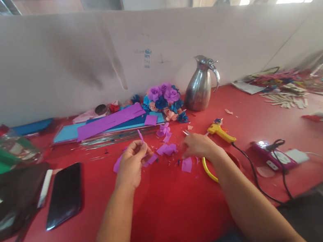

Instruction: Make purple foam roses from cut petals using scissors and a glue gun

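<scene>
My left hand is closed, with a small purple paper piece pinched upright between thumb and fingers. My right hand hovers low over the table, its fingers curled down and blurred. A thin silver tip shows just beyond those fingers; whether they grip it, I cannot tell. Purple paper scraps lie between the hands, along with a cut purple square. Partly under my right forearm is a curved yellow band. A yellow glue gun rests to the right of that hand.
Behind the hands are paper flowers, a purple strip on blue sheets and a steel jug. A phone lies left. A purple power box with cables sits right. Wooden sticks lie at the far right.
</scene>
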`<state>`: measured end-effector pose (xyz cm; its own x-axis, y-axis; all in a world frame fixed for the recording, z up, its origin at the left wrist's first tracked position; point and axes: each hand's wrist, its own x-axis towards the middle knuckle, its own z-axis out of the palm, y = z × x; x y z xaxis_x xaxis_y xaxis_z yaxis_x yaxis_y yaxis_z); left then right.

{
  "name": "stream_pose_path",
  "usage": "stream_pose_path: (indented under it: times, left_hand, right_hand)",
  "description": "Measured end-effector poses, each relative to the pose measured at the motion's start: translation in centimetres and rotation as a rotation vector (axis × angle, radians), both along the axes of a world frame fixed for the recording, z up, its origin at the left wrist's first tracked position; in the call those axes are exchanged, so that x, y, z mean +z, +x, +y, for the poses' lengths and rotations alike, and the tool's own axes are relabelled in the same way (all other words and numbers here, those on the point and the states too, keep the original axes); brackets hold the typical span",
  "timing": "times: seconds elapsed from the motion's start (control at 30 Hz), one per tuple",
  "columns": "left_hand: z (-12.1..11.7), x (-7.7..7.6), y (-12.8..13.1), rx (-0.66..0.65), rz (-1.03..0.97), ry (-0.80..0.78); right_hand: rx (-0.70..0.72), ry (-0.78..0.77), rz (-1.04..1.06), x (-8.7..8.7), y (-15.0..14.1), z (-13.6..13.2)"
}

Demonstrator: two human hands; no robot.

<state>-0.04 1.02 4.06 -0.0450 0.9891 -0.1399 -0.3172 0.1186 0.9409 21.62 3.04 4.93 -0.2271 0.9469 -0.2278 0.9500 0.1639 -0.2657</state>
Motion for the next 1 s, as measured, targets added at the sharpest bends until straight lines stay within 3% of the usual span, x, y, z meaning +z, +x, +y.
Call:
stream_pose_path:
  times: [0.2,0.33,0.5,0.77,1.0]
  left_hand:
    - [0.5,-0.4,-0.9,0.05,-0.015,0.05]
    - [0.5,-0.4,-1.0,0.057,-0.016,0.037]
    - [0.4,-0.2,-0.8,0.068,-0.036,-0.001]
    - [0.4,-0.8,-0.7,0.027,-0.069,-0.042]
    - [0.3,-1.0,-0.7,-0.011,-0.144,-0.036]
  right_hand:
    - [0.072,-0.05,-0.205,0.9,-1.1,-1.2]
    - [0.06,-0.028,-0.114,0.5,-1.4,-0.9]
    - [-0.058,0.153,0.09,-0.9,-1.4,0.3]
    - [0.081,-0.02,-0.187,0.0,-1.9,-1.1]
    - [0.072,0.103,0.014,-0.7,-2.2,-0.6]
